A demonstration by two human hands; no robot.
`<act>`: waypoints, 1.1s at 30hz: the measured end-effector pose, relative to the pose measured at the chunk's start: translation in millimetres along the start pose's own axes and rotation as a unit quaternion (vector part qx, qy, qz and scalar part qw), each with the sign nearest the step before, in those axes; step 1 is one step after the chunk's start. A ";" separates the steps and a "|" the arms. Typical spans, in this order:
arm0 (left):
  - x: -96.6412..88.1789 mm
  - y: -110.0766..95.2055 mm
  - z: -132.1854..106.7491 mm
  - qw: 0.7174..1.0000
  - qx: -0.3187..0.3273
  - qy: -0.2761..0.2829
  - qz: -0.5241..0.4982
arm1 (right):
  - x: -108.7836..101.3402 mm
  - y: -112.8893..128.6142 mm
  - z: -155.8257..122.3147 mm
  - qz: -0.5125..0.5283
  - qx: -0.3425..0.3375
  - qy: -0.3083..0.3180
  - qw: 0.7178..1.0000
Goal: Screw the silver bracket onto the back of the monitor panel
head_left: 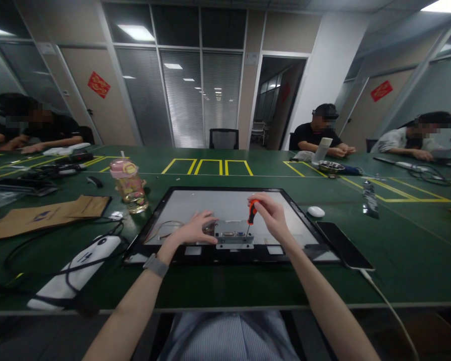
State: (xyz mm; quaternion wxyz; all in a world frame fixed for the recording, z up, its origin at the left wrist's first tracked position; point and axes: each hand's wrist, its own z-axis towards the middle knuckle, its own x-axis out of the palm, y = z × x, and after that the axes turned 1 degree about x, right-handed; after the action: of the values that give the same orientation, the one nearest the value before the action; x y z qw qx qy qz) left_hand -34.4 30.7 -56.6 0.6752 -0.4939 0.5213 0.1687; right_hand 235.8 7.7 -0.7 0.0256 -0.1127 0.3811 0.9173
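Observation:
A flat display panel (195, 200) with a black frame and pale grey back lies on the green table in front of me. Near its front edge sits a metal bracket (233, 240) with connector ports. My right hand (269, 213) grips an orange and black screwdriver (252, 212), held nearly upright, its tip down at the bracket's right side. My left hand (197, 228) rests at the bracket's left end, fingers spread and thumb along its edge. Thin wires (165, 228) run over the panel left of that hand. The exact screwdriver contact point is too small to make out.
Right of the panel lie a black phone (345, 245) on a white cable and a white earbud case (316, 212). On the left stand a pink-lidded drink bottle (130, 185), a brown paper bag (45, 216) and a white device (75, 273) with black cords. Several people sit across the table.

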 end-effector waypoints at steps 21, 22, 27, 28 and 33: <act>-3.6 -0.7 -0.9 0.996 -0.003 -0.003 -0.086 | 1.2 -12.1 0.5 -0.010 0.005 -0.058 0.998; -3.6 -0.8 -1.2 0.996 -0.002 0.000 -0.086 | 0.2 -11.1 0.8 -0.002 0.013 -0.043 0.999; -4.3 -2.1 -1.7 0.997 -0.007 -0.004 -0.081 | -1.8 -9.0 1.5 0.027 0.033 0.001 0.999; -4.3 -2.2 -1.7 0.997 -0.006 -0.004 -0.081 | -1.3 -9.1 1.5 0.017 0.025 -0.011 0.999; -1.7 -1.1 -0.7 0.997 0.006 -0.011 -0.081 | 1.6 -10.5 -0.4 0.013 0.000 -0.060 0.998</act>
State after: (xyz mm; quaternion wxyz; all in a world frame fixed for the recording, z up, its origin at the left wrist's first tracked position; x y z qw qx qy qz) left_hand -34.7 30.1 -54.6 0.6952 -0.5284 0.4734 0.1160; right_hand 235.7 14.8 -8.5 0.0362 -0.0525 0.3807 0.9225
